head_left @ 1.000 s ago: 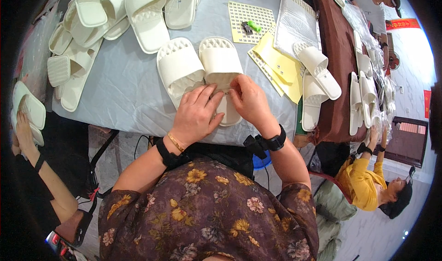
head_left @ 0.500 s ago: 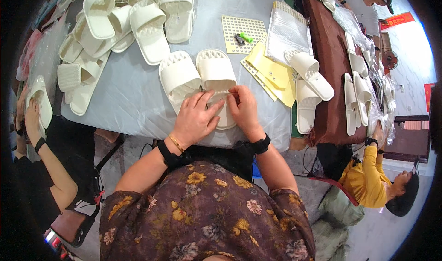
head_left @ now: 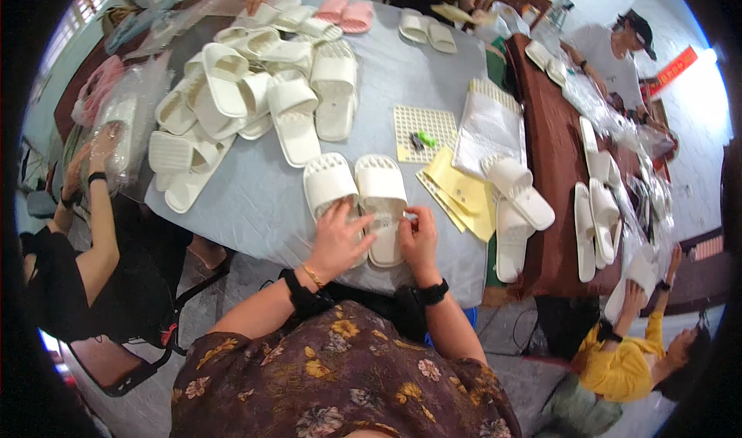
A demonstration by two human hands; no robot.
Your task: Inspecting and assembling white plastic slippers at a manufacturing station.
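A pair of white slippers lies side by side on the table before me, toes pointing away: a left slipper (head_left: 330,181) and a right slipper (head_left: 382,197). My left hand (head_left: 338,241) is over the left slipper's open heel part, fingers spread, fingertips reaching toward the right slipper's insole. Small dark marking shows on that insole. Beside the right slipper's outer edge is my right hand (head_left: 420,241), thumb and fingers pinched together; whatever is between them is too small to make out.
A heap of white slippers (head_left: 255,82) covers the table's left. To the right lie a sticker sheet (head_left: 421,129) with a small green object (head_left: 427,139), yellow sheets (head_left: 460,190), a clear plastic packet (head_left: 487,132) and more slippers (head_left: 512,233). Co-workers sit around the tables.
The view has tilted up, showing more of the far table. My left hand has drawn back from the right slipper's insole and my hands are farther apart. The person in yellow now holds a slipper.
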